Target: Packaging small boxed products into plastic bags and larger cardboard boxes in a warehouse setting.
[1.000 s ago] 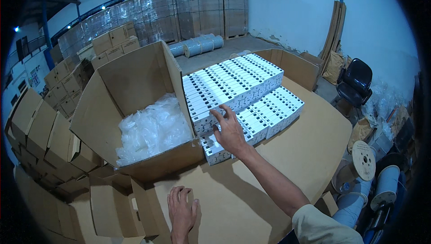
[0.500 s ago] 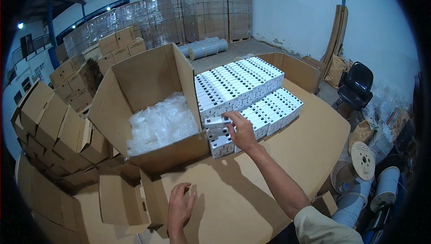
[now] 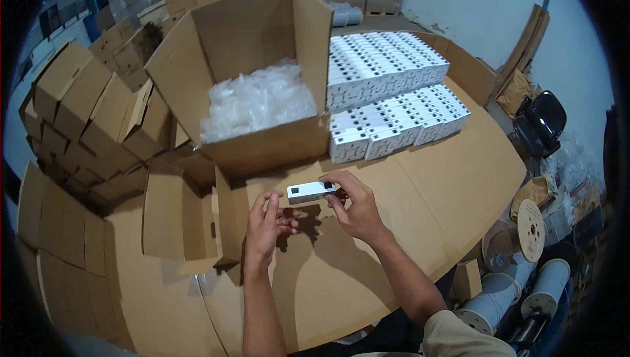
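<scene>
A slim white box (image 3: 308, 192) with a dark square near each end is held above the cardboard-covered table. My right hand (image 3: 356, 207) pinches its right end between thumb and fingers. Close by its left end is my left hand (image 3: 266, 226), fingers apart and holding nothing; whether a fingertip touches the box I cannot tell. Beyond my hands, rows of similar white boxes (image 3: 387, 88) are stacked in two levels. Left of them, a large open carton (image 3: 262, 144) holds crumpled clear plastic bags (image 3: 259, 101). Beside my left hand stands a smaller open carton (image 3: 174, 216).
Piled brown cartons (image 3: 85, 104) fill the left side, with more flat cardboard (image 3: 62, 226) nearer me. Past the table's right edge are cable spools (image 3: 530, 229) and a black chair (image 3: 541, 121). Cardboard (image 3: 420, 206) covers the tabletop.
My right hand has drawn the white box off the near end of the stack and brought it toward me. My left hand has risen to meet it. The view has tipped downward.
</scene>
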